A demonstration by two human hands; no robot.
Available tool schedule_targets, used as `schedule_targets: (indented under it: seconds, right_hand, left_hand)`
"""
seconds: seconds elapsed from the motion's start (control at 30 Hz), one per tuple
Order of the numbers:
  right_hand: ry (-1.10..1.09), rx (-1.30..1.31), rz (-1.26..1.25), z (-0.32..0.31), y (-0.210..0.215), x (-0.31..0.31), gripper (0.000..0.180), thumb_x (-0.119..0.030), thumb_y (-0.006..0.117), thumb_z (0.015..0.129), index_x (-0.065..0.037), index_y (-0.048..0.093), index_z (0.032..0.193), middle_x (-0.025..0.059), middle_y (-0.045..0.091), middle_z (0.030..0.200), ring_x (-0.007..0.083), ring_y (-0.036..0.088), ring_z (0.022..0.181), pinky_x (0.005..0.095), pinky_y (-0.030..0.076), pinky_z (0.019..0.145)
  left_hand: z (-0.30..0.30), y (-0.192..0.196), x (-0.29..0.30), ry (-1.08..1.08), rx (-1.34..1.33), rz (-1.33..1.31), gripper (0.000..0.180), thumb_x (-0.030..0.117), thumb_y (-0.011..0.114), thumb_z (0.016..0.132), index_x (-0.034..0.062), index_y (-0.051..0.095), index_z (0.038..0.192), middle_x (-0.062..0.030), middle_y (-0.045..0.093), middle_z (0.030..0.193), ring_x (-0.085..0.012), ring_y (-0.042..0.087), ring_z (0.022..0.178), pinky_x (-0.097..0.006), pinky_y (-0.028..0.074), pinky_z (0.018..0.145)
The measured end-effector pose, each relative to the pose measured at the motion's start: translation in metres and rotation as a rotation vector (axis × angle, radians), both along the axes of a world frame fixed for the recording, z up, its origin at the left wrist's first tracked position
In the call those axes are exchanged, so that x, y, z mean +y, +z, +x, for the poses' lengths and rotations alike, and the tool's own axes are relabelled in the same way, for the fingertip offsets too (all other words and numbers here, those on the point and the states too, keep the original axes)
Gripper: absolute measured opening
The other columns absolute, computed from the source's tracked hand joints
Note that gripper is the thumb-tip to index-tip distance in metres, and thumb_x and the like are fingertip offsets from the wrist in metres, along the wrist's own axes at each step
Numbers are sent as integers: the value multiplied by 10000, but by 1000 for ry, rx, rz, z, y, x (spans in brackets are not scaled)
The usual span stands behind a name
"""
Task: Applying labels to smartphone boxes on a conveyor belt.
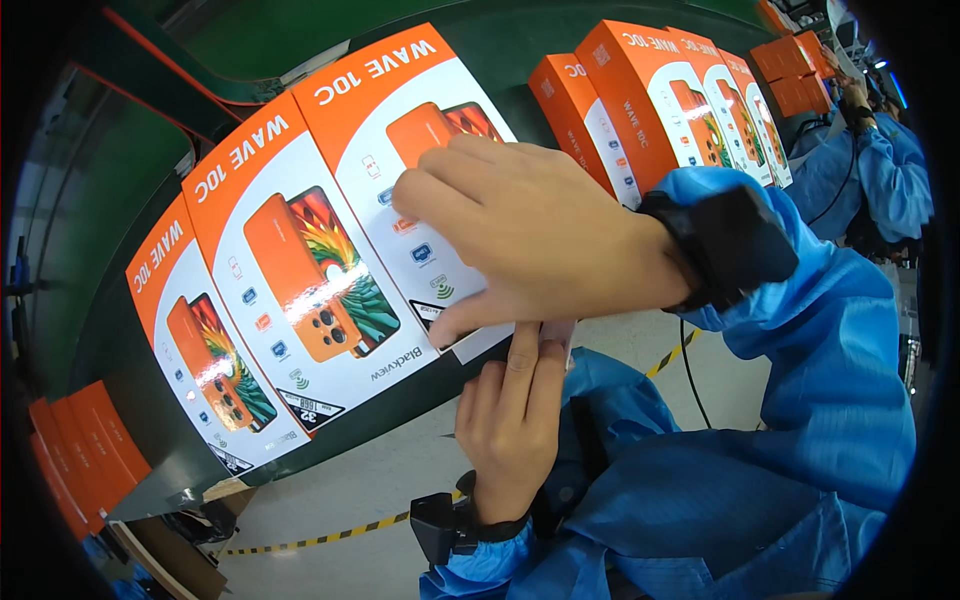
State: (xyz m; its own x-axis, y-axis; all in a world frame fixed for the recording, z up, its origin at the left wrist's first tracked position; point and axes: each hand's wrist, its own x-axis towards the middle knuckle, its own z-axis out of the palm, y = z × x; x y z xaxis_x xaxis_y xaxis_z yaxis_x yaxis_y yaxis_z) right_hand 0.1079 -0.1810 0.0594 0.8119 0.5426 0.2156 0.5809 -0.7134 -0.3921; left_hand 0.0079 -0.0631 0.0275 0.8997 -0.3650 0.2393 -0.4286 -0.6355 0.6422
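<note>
Hands: right hand (530, 235) open on orange-white box (415, 170), left hand (510, 415) pinching its edge, green conveyor (130, 330), grey floor (370, 480).

Three flat rectangular phone boxes lie side by side on the dark green belt (120, 330), each white with an orange band along its top edge and a picture of an orange phone: the left box (205, 365), the middle box (300, 270) and the right box (400, 130). Further right on the belt lies a second row of like boxes (670, 100). Orange cartons (800, 75) are stacked beyond them. More orange boxes (85, 450) sit below the belt's left end
</note>
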Motion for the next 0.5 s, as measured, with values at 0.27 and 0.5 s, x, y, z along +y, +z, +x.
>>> schedule_targets:
  seconds: [0.27,0.5]
  right_hand:
    - [-212,54,282,16,-9,-21,346,-212,619,694,0,438,899,131,505,879,291,478,900,355,409,705]
    - [-344,454,784,-10,-41,-32,703,-237,518,817,19,81,1305,204,287,1263,218,321,1159,301,282,943]
  left_hand:
    - [-3,35,58,310,200,-679,301,270,442,854,-8,469,742,-146,578,986,-209,560,769,-309,451,658]
    - [69,9,206,410,519,-792,343,201,363,895,-10,381,1165,-89,490,1026,-131,485,892,-251,409,779]
